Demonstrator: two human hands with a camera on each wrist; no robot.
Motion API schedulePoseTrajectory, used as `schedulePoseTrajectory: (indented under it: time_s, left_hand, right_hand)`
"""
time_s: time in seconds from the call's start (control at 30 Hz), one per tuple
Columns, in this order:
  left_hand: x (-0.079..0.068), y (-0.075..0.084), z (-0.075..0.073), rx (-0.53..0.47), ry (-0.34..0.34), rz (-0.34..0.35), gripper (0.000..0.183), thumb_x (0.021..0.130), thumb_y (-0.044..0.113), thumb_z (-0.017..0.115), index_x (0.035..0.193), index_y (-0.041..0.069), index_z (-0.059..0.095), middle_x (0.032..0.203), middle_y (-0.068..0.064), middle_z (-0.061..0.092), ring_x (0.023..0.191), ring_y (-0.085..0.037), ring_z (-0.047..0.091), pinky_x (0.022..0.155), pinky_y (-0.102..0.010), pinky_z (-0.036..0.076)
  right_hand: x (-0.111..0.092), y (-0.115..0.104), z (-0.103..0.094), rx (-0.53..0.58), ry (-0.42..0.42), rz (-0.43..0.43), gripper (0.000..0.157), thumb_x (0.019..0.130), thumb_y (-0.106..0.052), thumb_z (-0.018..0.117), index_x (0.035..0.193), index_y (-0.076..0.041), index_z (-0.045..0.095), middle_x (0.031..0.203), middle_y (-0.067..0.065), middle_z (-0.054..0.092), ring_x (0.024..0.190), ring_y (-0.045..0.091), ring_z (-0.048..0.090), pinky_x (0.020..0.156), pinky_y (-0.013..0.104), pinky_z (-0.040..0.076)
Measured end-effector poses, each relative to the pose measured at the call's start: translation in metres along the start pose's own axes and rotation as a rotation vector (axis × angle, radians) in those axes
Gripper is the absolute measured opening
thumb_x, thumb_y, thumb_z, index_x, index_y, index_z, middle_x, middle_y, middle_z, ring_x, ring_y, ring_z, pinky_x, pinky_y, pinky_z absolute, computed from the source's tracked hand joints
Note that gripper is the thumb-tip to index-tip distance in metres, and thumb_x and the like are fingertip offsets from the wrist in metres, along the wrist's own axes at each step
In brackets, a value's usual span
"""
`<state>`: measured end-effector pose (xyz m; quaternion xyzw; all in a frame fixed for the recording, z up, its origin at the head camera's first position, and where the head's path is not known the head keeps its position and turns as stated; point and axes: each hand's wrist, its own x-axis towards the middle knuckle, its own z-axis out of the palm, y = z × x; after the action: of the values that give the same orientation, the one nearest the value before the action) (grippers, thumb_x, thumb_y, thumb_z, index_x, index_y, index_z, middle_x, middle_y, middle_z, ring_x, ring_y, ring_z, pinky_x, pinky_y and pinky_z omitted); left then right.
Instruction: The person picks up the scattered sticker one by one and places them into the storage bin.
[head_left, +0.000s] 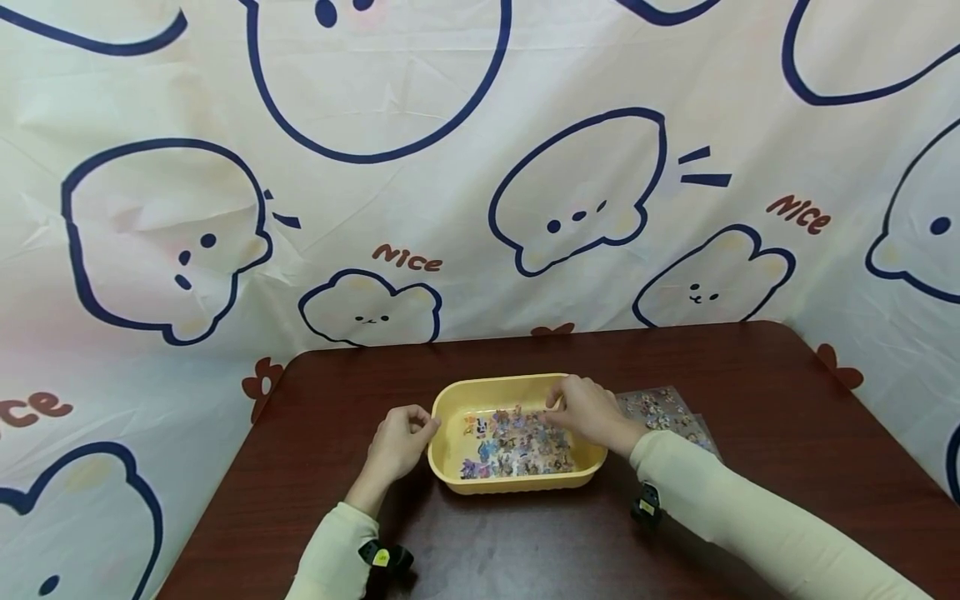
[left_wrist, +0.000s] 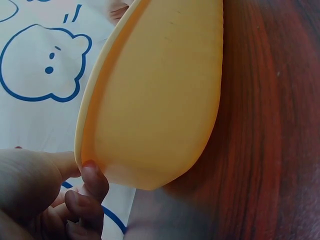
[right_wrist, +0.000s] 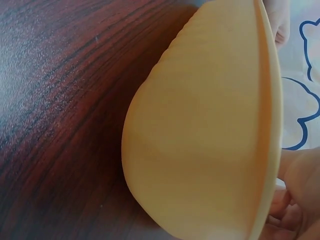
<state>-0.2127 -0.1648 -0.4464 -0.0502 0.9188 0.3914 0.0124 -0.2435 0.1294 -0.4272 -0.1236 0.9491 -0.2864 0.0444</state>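
Observation:
A yellow oblong plastic basin (head_left: 517, 485) stands on the table, with many small multicoloured pieces (head_left: 517, 442) spread over its bottom. At its left end my left hand (head_left: 400, 439) pinches the rim between thumb and fingers. In the left wrist view, the thumb lies on one side of the basin wall (left_wrist: 155, 100) and a fingertip (left_wrist: 94, 175) on the other. My right hand (head_left: 591, 410) is over the basin's right end, fingers bent down toward the pieces. The basin wall (right_wrist: 200, 120) partly hides that hand in the right wrist view; whether it holds a piece is unclear.
Flat transparent packets (head_left: 660, 408) with small pieces lie right of the basin, partly behind the right forearm. The dark red-brown wooden table (head_left: 360, 379) meets a white cloth backdrop (head_left: 465, 208) with blue cartoon outlines at its far edge.

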Motion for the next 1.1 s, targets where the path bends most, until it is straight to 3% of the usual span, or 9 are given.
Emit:
schedulePoseTrajectory:
  time_s: [0.33,0.6,0.73,0.87,1.0,1.1]
  left_hand:
    - [-0.001,0.0,0.0,-0.003,-0.005,0.003,0.02,0.098,0.029,0.065,0.088,0.011,0.065,0.054,0.005,0.047,0.049,-0.011,0.042,0.047,-0.026,0.032]
    - [0.0,0.0,0.001,-0.001,-0.002,0.007,0.021,0.098,0.029,0.065,0.087,0.012,0.065,0.053,0.005,0.047,0.049,-0.011,0.042,0.046,-0.026,0.032]
    - [0.0,0.001,0.0,0.001,0.003,0.004,0.021,0.097,0.029,0.066,0.086,0.012,0.066,0.054,0.005,0.048,0.049,-0.011,0.043,0.047,-0.026,0.033]
    - [0.0,0.001,0.0,-0.001,0.008,0.003,0.021,0.097,0.029,0.066,0.085,0.011,0.066,0.054,0.005,0.048,0.049,-0.011,0.043,0.047,-0.026,0.033]
    - [-0.001,0.001,0.0,-0.002,0.005,0.007,0.021,0.097,0.029,0.066,0.086,0.011,0.065,0.054,0.005,0.047,0.049,-0.011,0.042,0.046,-0.026,0.033]
    - [-0.001,0.001,0.0,0.003,0.002,0.01,0.021,0.098,0.029,0.065,0.086,0.011,0.065,0.054,0.005,0.046,0.049,-0.011,0.042,0.046,-0.026,0.033]
  right_hand:
    - [0.001,-0.004,0.003,-0.057,0.0,0.021,0.034,0.087,-0.026,0.081,0.115,-0.008,0.074,0.083,-0.003,0.074,0.062,0.008,0.062,0.057,0.029,0.046]
    - [-0.002,-0.008,0.003,-0.05,-0.027,0.042,0.045,0.087,-0.026,0.08,0.125,-0.006,0.069,0.068,-0.005,0.068,0.053,0.01,0.055,0.051,0.027,0.039]
    - [-0.003,-0.01,0.003,-0.022,-0.062,0.049,0.049,0.088,-0.027,0.079,0.129,-0.004,0.066,0.054,-0.003,0.058,0.043,0.009,0.044,0.043,0.026,0.03]
    - [-0.004,-0.012,0.004,0.009,-0.103,0.041,0.054,0.089,-0.03,0.078,0.132,-0.001,0.063,0.047,-0.004,0.046,0.039,0.008,0.033,0.04,0.024,0.022]
    - [-0.004,-0.012,0.006,0.034,-0.147,0.03,0.057,0.091,-0.034,0.075,0.134,0.002,0.061,0.047,-0.004,0.045,0.038,0.008,0.032,0.04,0.024,0.023]
    - [-0.004,-0.012,0.006,0.027,-0.157,0.013,0.045,0.093,-0.037,0.073,0.12,-0.002,0.07,0.046,-0.004,0.045,0.038,0.009,0.035,0.04,0.024,0.023]
